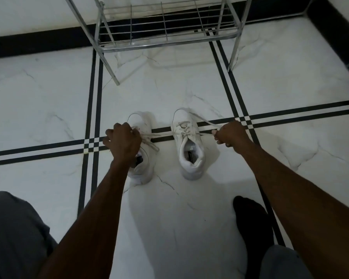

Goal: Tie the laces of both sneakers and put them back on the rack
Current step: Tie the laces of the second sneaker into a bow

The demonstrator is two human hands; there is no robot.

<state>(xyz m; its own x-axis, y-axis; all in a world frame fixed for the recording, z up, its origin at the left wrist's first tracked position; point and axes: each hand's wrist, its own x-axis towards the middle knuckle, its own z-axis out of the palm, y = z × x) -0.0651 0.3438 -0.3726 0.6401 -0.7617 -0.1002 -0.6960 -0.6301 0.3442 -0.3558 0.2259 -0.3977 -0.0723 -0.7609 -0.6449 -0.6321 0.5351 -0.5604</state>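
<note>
Two white sneakers stand side by side on the floor, toes pointing away from me. The right sneaker (189, 146) has its laces (184, 128) pulled out sideways to both sides. My right hand (231, 134) is closed on the lace end to its right. My left hand (122, 140) is closed on the lace end stretched to the left, and it hovers over the left sneaker (144, 125), hiding that shoe's middle. A loose lace (153, 147) trails off the left sneaker. The metal shoe rack (165, 40) stands beyond the shoes.
The floor (48, 97) is white marble tile with black double stripes. A black skirting (38, 41) runs along the far wall. My foot in a black sock (252, 222) rests near the bottom right, and grey trouser legs (14, 238) fill the lower corners.
</note>
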